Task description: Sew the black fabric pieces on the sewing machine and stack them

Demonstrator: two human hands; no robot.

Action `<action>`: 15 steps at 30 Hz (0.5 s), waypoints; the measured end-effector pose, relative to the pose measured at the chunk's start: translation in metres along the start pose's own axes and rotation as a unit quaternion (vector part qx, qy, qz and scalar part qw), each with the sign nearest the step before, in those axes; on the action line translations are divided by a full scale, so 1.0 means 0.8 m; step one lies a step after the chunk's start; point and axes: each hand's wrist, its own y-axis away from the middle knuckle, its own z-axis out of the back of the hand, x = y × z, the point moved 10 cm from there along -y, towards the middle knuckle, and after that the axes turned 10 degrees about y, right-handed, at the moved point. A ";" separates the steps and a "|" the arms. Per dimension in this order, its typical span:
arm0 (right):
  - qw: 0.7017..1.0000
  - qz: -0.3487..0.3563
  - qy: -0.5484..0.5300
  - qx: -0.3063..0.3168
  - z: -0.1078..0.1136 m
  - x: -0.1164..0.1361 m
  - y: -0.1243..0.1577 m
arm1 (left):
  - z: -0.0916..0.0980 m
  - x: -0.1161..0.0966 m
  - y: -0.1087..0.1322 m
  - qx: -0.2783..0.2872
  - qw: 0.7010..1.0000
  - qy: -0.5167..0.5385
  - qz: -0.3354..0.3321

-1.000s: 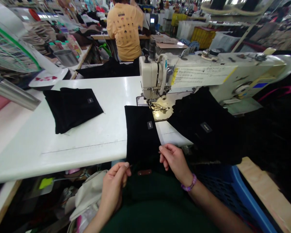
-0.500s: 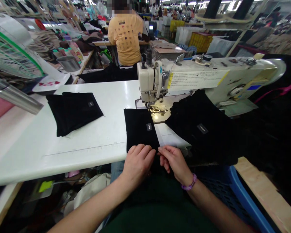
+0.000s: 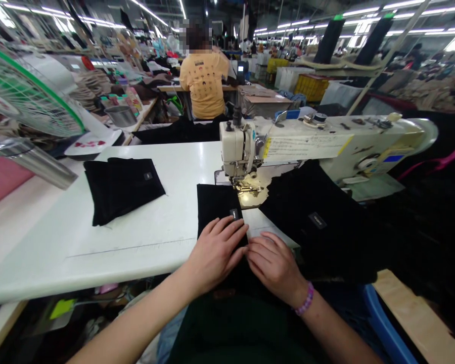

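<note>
A black cloth piece (image 3: 215,205) with a small label lies at the front of the white sewing table, its right edge by the needle area of the sewing machine (image 3: 233,149). Across its lower part rests my left hand (image 3: 217,248), palm down, fingers stretched over the cloth and touching the label. My right hand (image 3: 275,263) is closed at the cloth's right edge, its fingertips pinching that edge beside my left thumb. To the right of the needle area spreads a larger labelled black cloth (image 3: 303,202).
Folded black pieces (image 3: 123,187) lie on the table's left part. Beyond them are a steel bottle (image 3: 41,162) and a green-rimmed fan (image 3: 34,91). A blue basket (image 3: 387,323) and a wooden board (image 3: 420,313) stand at the lower right. A person in yellow (image 3: 203,83) sits ahead.
My left hand has gone from curled at the cloth's lower edge to spread flatter and farther up, over the label. My right hand has turned more palm down. The view has tilted up.
</note>
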 end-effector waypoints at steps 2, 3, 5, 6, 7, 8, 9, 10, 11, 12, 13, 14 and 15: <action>1.000 0.006 0.002 0.004 -0.004 0.002 0.000 | -0.014 0.007 -0.001 0.024 0.999 -0.033 -0.008; 1.000 0.008 0.002 0.002 -0.005 0.003 0.000 | -0.020 0.012 -0.001 0.033 0.999 -0.042 -0.004; 1.000 0.008 -0.001 -0.004 -0.005 0.002 -0.001 | -0.029 0.018 0.000 0.046 0.998 -0.050 0.004; 1.000 0.006 -0.003 -0.006 -0.006 0.001 -0.002 | -0.030 0.019 0.000 0.049 0.997 -0.052 0.008; 1.000 0.004 -0.004 -0.007 -0.007 -0.001 -0.004 | -0.030 0.021 -0.001 0.051 0.997 -0.053 0.010; 1.000 0.001 -0.006 -0.005 -0.008 -0.002 -0.005 | -0.030 0.022 -0.002 0.051 0.997 -0.055 0.011; 1.000 -0.002 -0.007 -0.003 -0.010 -0.004 -0.007 | -0.028 0.023 -0.004 0.049 0.997 -0.056 0.011; 1.000 -0.004 -0.007 0.000 -0.013 -0.007 -0.010 | -0.027 0.025 -0.006 0.046 0.997 -0.058 0.010; 1.000 -0.009 -0.008 0.005 -0.015 -0.009 -0.012 | -0.025 0.027 -0.009 0.042 0.997 -0.059 0.009; 1.000 -0.013 -0.008 0.007 -0.018 -0.012 -0.015 | -0.024 0.029 -0.011 0.037 0.997 -0.060 0.007; 1.000 -0.019 -0.008 0.009 -0.020 -0.015 -0.017 | -0.022 0.032 -0.014 0.033 0.998 -0.062 0.005; 1.000 -0.025 -0.009 0.010 -0.022 -0.018 -0.020 | -0.021 0.034 -0.016 0.030 0.998 -0.063 0.003; 0.999 -0.029 -0.010 0.012 -0.024 -0.021 -0.023 | -0.020 0.035 -0.018 0.026 0.998 -0.062 -0.001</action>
